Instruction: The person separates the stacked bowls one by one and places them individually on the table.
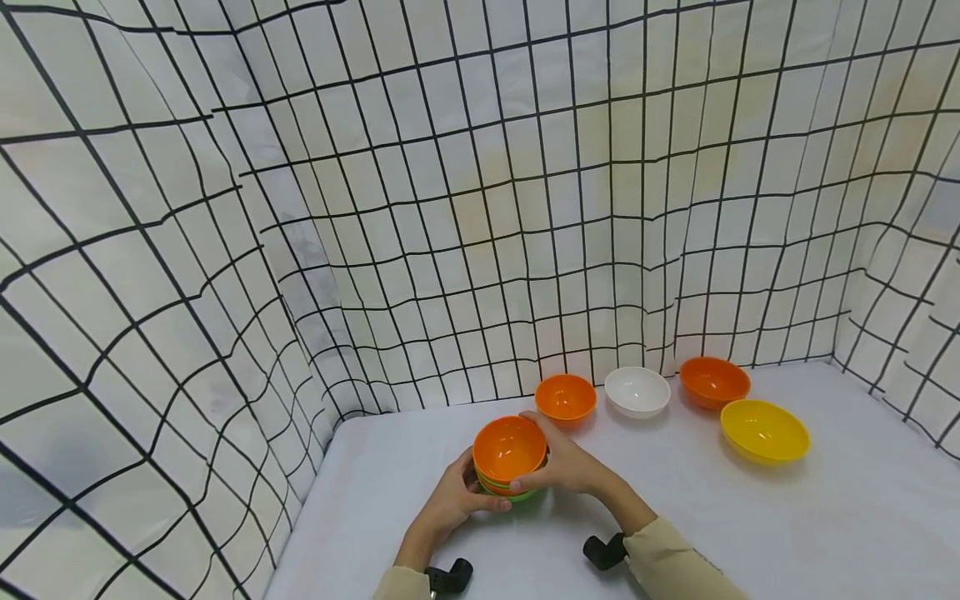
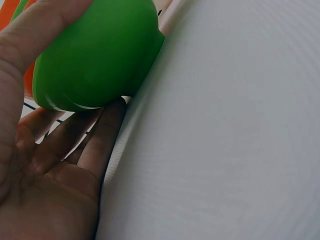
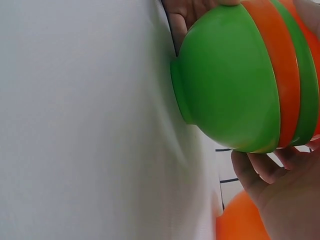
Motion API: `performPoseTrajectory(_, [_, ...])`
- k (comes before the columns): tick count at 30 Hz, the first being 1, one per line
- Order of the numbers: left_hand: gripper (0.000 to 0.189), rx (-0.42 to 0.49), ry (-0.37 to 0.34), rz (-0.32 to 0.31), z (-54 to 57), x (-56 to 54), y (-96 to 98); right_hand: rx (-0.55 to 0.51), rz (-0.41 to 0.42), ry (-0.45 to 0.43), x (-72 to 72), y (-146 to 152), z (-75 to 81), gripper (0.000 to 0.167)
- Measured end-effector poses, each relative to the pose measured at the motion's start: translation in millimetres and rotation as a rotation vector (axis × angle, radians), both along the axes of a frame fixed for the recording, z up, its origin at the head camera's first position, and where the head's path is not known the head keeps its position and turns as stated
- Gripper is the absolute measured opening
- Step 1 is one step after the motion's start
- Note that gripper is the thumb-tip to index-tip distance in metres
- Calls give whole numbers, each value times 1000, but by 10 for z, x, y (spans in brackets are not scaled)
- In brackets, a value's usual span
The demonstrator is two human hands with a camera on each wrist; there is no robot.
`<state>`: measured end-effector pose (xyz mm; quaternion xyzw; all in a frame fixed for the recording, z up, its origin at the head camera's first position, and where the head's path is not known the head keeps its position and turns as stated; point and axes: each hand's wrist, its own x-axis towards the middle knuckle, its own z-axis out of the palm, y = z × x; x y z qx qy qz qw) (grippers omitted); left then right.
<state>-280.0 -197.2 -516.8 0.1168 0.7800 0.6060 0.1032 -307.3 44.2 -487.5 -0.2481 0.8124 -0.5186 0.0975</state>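
Nested orange and green bowls form a stack [image 1: 510, 450], with an orange one on top and a green bowl [image 3: 230, 85] at the bottom. My left hand [image 1: 456, 496] holds the stack from the left, its thumb along the near side. From the right, my right hand [image 1: 562, 465] grips the same stack, with its thumb in front and fingers around the far side. In the left wrist view, the green bottom bowl [image 2: 100, 55] has its foot right at the white tabletop, and the left fingers [image 2: 95, 145] curve beneath its side.
Behind the stack stands a single orange bowl [image 1: 566, 398]. Farther right are a white bowl [image 1: 637, 392], a darker orange bowl [image 1: 714, 382] and a wide yellow bowl [image 1: 765, 431]. A white cloth with a black grid [image 1: 495, 208] hangs around the white table [image 1: 862, 517].
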Motion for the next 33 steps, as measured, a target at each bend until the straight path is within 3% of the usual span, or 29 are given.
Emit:
performPoseTrajectory(23, [96, -11, 7, 1, -21, -5, -5, 10, -39, 37, 28, 12, 44, 111])
performPoseTrajectory(33, [93, 4, 21, -17, -25, -2, -17, 10, -109, 13, 42, 91, 161, 108])
